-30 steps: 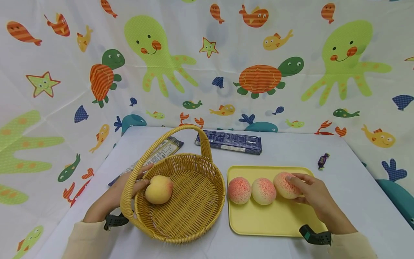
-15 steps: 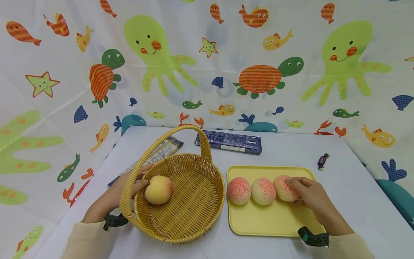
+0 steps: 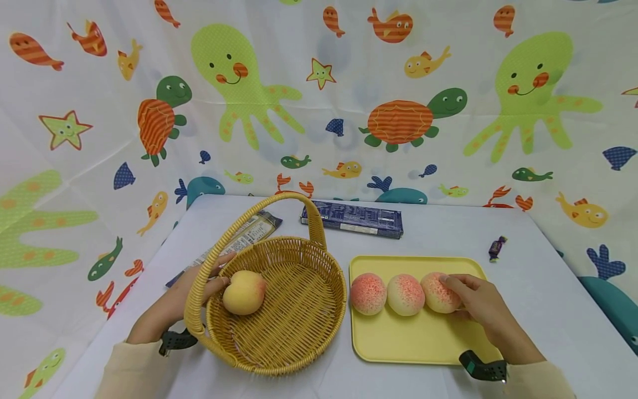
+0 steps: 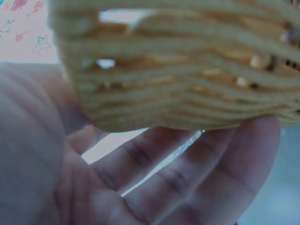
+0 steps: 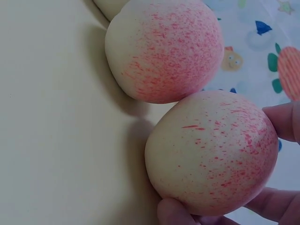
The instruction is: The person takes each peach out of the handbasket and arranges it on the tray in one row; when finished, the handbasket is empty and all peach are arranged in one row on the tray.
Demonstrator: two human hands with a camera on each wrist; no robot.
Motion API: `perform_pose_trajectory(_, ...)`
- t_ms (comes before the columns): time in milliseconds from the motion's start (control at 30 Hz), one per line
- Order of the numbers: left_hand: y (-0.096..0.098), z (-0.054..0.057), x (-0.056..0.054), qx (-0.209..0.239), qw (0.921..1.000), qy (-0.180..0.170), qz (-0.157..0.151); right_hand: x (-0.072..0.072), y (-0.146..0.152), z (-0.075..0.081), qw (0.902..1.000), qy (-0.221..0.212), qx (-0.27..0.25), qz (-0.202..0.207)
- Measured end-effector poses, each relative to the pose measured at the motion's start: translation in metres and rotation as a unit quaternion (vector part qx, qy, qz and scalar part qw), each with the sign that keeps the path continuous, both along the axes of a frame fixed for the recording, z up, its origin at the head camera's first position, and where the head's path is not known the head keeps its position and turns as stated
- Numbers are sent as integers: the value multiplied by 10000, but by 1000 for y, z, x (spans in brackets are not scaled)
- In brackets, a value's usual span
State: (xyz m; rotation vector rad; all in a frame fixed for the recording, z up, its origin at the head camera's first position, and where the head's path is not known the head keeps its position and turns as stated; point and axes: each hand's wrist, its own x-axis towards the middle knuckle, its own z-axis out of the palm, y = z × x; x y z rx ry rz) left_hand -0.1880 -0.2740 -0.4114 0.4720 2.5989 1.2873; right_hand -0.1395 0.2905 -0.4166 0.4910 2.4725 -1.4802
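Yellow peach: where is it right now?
In the head view, the yellow peach is inside the wicker basket, on the left, by the left hand.

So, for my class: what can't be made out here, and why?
Head view: part of the left hand, behind the basket handle.
Head view: lettering on the wrapped candy, too small.
Left wrist: most of the basket's inside, behind the woven wall.
Right wrist: farthest peach, cut off by the top edge.
Right wrist: part of the right hand, behind the held peach.
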Motion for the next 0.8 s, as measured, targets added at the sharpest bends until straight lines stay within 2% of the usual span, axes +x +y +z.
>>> perform_pose_trajectory(167,0,0,-1,0,9999,-102,50,0,-1,0,10000,56,-70,-26)
perform_pose_trajectory(433,1,0,1,-12,10000,64,-16,0,-2,2,10000,37,-66,-1)
perform_pose_trajectory(667,1,2,2,-4,10000,-13,81,0,-1,2,10000,16,84,43)
perform_pose_trajectory(800,1,2,2,-13,9999,94,42,1,-1,4,9999,2,135,41)
